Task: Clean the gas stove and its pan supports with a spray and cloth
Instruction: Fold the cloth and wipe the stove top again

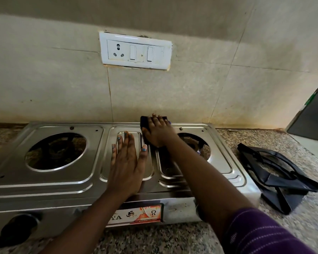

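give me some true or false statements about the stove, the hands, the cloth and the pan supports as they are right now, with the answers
1. The right hand presses a dark cloth on the stove near its back edge. True.
2. The left hand holds a spray bottle. False: it lies flat and open on the stove's middle panel, and no bottle is in view.
3. The pan supports sit over the burners. False: they are stacked on the counter to the right of the stove, and both burner openings are bare.
4. A switch panel is fixed on the wall above the stove. True.
5. A plug is in the socket of that panel. False: the socket is free.
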